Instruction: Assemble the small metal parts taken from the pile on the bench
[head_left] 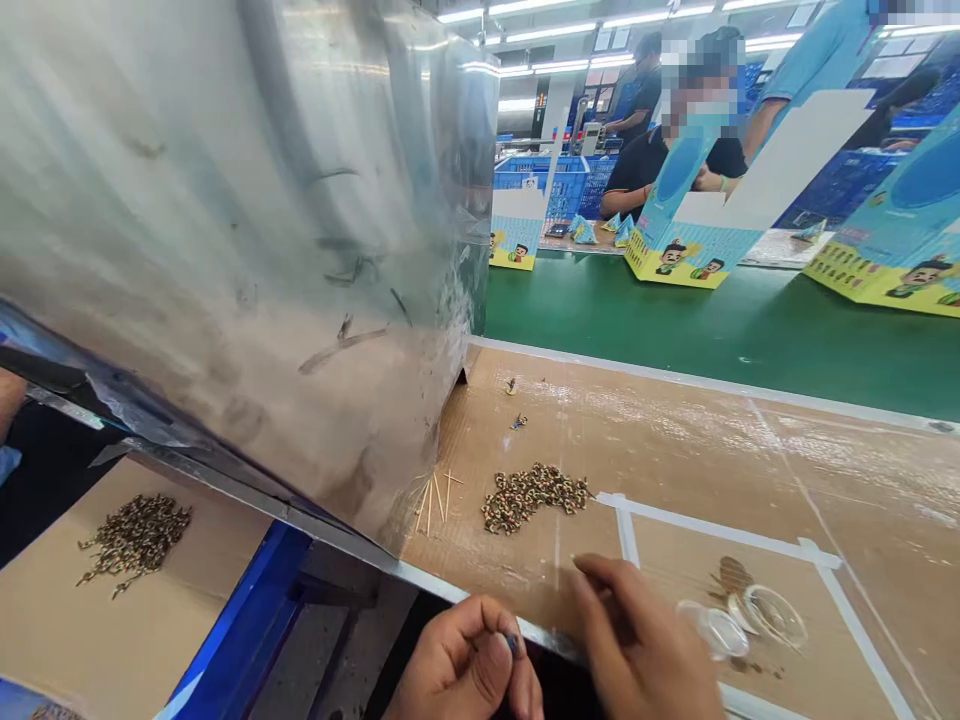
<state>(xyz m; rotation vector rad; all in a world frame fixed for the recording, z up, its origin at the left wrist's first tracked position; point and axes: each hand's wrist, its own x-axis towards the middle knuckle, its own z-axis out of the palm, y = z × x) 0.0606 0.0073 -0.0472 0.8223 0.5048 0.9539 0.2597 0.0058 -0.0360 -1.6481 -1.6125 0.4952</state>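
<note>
My left hand point(469, 665) is at the front edge of the cardboard-covered bench, thumb and fingers pinched on a small dark bluish piece point(511, 642), too small to name. To its right, my right hand point(649, 645) hovers over the bench with fingers apart and slightly bent; nothing shows in them. Just beyond both hands lies a pile of small black and brass-coloured metal parts point(534, 495). Several thin wooden sticks point(437, 500) lie left of that pile. Two small pieces, one a bluish part point(519, 422), lie farther back.
A large sheet-metal panel point(300, 250) stands on the left. Clear plastic cups point(772, 615) sit inside a white tape outline at right. A green conveyor point(570, 300) carries printed cartons point(690, 260). Another parts pile point(139, 540) lies lower left. Several people work beyond.
</note>
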